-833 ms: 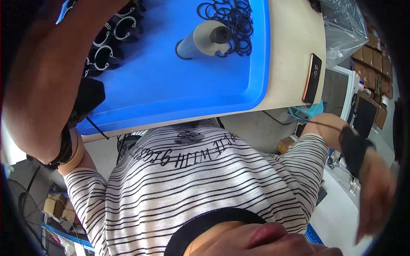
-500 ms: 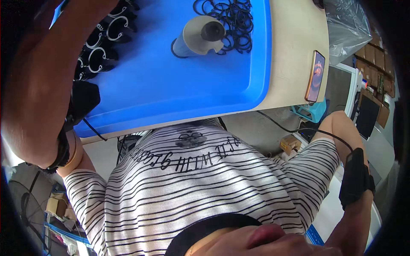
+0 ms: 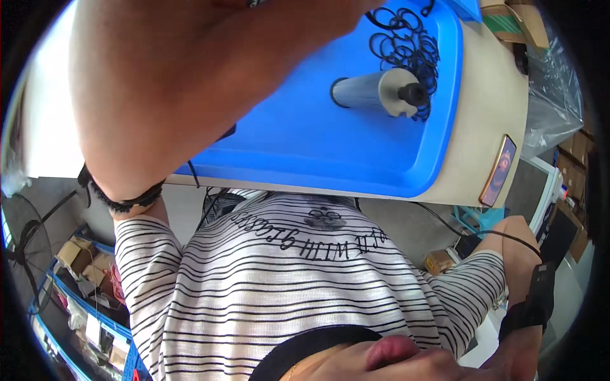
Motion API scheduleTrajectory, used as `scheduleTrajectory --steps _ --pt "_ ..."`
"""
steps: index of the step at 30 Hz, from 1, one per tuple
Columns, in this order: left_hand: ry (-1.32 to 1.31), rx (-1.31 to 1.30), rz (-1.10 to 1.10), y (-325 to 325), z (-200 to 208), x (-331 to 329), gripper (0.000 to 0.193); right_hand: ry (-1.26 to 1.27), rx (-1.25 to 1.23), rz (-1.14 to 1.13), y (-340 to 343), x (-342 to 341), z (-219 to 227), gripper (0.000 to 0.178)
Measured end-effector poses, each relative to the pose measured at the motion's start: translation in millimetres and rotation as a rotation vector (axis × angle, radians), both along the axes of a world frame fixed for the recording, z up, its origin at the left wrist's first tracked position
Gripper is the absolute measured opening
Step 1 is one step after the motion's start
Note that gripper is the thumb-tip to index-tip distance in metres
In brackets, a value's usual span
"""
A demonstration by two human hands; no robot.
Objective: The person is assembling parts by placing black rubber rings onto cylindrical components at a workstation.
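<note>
My left forearm reaches from the left across the blue tray (image 3: 448, 95), and its hand lies beyond the top edge of the view. In the tray lies a pile of black open rings, like circlips (image 3: 422, 66), at the far right. Beside the pile is a grey cylinder (image 3: 362, 92) with a beige end piece and a black knob; neither hand is seen touching it. My right arm is bent back at the right side, with a black strap (image 3: 530, 305) round the forearm. The right hand is out of view. My left forearm covers the left part of the tray.
A phone (image 3: 499, 170) lies on the beige table by its right edge. Clear plastic sheeting (image 3: 553, 95) and an open cardboard box (image 3: 515, 22) are at the far right. A black cable (image 3: 445, 222) runs to my right arm. A fan (image 3: 25, 244) stands at the left.
My left forearm has swung right over the tray, covering the rows of rings seen at its left before. The view has shifted, so the tray and cylinder appear farther right and lower.
</note>
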State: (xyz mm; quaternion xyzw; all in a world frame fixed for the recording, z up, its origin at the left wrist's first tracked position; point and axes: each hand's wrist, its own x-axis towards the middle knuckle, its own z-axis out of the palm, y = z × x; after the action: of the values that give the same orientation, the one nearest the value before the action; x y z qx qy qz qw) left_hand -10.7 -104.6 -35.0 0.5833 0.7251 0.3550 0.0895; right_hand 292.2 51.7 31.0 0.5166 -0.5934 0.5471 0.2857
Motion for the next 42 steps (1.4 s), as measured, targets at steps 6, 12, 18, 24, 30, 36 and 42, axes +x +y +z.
scheduleTrajectory --steps 6,12,18,24,30,36,42 --pt "-0.009 0.024 -0.020 5 -1 5 0.030 0.011 -0.020 0.006 1 1 -9 0.030" --pt "-0.011 0.044 -0.037 8 -1 8 0.029 0.047 -0.018 0.017 17 -1 0 0.031" --pt "-0.012 0.048 -0.043 10 0 11 0.029 0.097 -0.010 0.025 28 0 6 0.032" --pt "-0.010 0.053 -0.033 10 1 13 0.028 0.112 0.001 0.018 33 1 4 0.033" --pt "-0.009 0.044 -0.031 10 2 14 0.027 0.120 -0.007 0.017 36 2 0 0.034" --pt "-0.011 0.049 -0.021 11 2 14 0.026 0.128 0.000 0.007 39 2 -1 0.035" --pt "-0.010 0.059 -0.010 11 3 14 0.026 0.142 0.009 -0.003 41 1 0 0.036"
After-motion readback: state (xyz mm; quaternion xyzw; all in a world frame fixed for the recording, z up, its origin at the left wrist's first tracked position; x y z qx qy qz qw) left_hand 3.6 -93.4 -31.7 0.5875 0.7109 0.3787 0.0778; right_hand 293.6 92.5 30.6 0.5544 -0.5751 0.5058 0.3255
